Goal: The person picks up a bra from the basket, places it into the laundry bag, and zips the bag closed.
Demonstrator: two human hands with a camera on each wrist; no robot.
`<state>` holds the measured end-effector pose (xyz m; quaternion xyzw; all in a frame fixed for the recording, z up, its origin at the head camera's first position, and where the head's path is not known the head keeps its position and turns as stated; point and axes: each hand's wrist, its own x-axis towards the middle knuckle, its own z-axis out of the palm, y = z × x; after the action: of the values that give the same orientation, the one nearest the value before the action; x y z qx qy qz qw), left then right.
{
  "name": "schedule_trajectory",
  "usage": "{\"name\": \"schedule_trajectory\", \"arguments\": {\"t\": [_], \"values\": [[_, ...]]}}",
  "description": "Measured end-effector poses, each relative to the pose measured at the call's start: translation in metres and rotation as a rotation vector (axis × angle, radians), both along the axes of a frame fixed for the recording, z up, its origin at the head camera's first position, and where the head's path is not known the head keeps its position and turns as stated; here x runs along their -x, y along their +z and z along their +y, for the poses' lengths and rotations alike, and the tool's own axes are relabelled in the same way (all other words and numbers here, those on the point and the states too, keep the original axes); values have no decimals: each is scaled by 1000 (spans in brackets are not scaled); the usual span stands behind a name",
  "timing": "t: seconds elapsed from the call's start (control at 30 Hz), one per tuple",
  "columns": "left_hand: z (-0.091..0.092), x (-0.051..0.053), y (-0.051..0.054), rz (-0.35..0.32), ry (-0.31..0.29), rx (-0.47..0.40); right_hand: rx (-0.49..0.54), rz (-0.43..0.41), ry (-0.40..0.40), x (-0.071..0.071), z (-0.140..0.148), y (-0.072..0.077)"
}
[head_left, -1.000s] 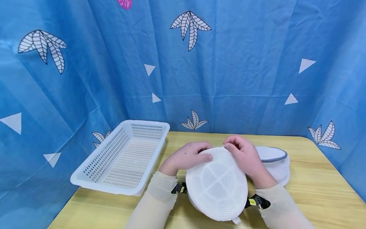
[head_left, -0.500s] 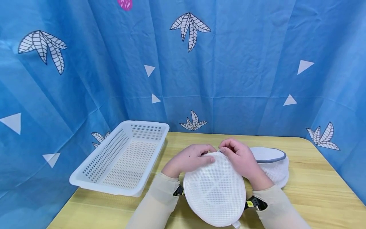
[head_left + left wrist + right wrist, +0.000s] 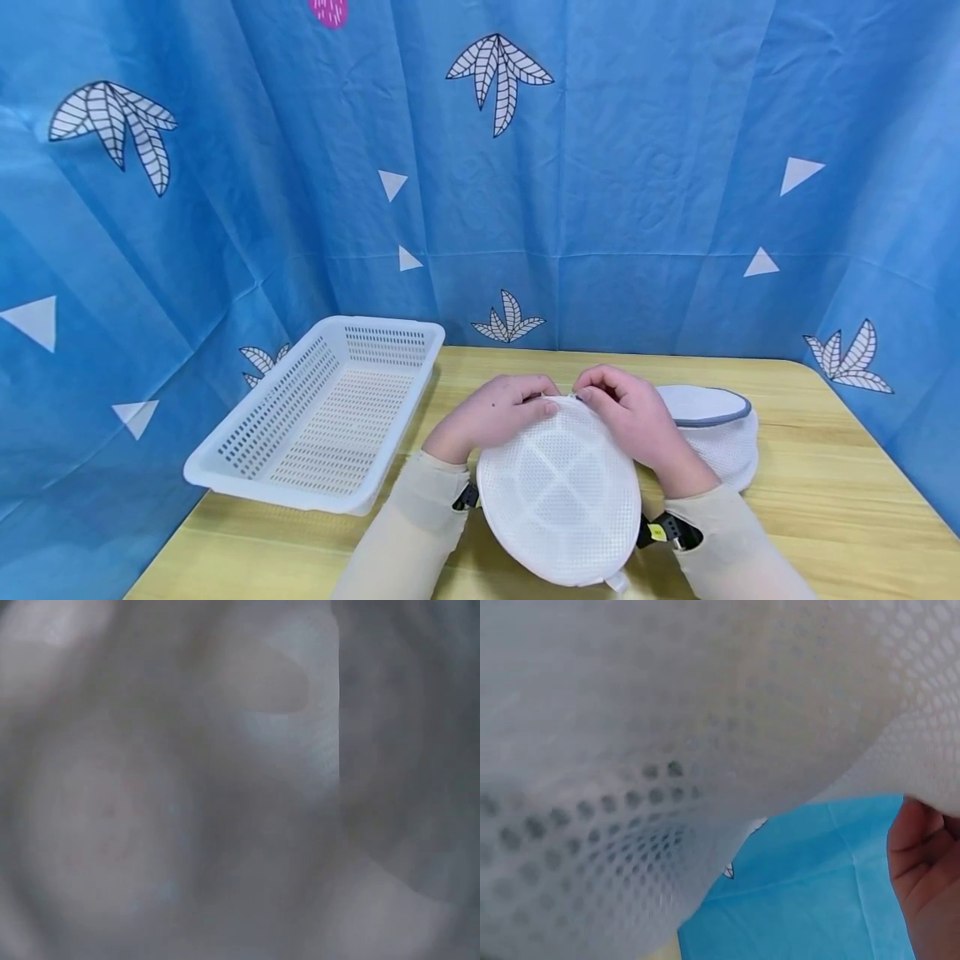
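Observation:
A round white mesh laundry bag [image 3: 558, 492] stands tilted between both hands, its flat face toward me and a small tab at its bottom edge. My left hand [image 3: 498, 417] grips the upper left rim, thumb on the front face. At the top edge, my right hand [image 3: 630, 412] pinches the rim with thumb and forefinger; what exactly lies between them is too small to tell. White mesh [image 3: 667, 750] fills much of the right wrist view, with curled fingers [image 3: 922, 855] at its right edge. The left wrist view is badly blurred.
A second white mesh bag [image 3: 723, 437] with grey trim sits behind my right forearm. To the left is a white perforated plastic basket [image 3: 352, 504]. Both are on the wooden table [image 3: 817, 492], with a blue patterned curtain [image 3: 637, 208] behind and at the sides.
Both hands and the bag have shifted slightly left and down over the past second. The left hand has drawn back a little along the rim, widening the gap between the hands.

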<state>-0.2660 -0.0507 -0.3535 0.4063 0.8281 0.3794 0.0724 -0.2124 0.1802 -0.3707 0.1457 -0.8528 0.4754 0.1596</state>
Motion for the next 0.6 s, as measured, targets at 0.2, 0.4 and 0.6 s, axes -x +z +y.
{"name": "schedule_trajectory", "arguments": {"t": [0.2, 0.4, 0.6], "values": [[-5, 7, 0, -28, 109, -73, 93, -20, -94, 1, 7, 3], [-3, 6, 1, -37, 143, -119, 166, -49, -123, 1, 8, 6], [-3, 2, 3, -117, 26, -92, 170, -72, -133, 2, 11, 8]]}}
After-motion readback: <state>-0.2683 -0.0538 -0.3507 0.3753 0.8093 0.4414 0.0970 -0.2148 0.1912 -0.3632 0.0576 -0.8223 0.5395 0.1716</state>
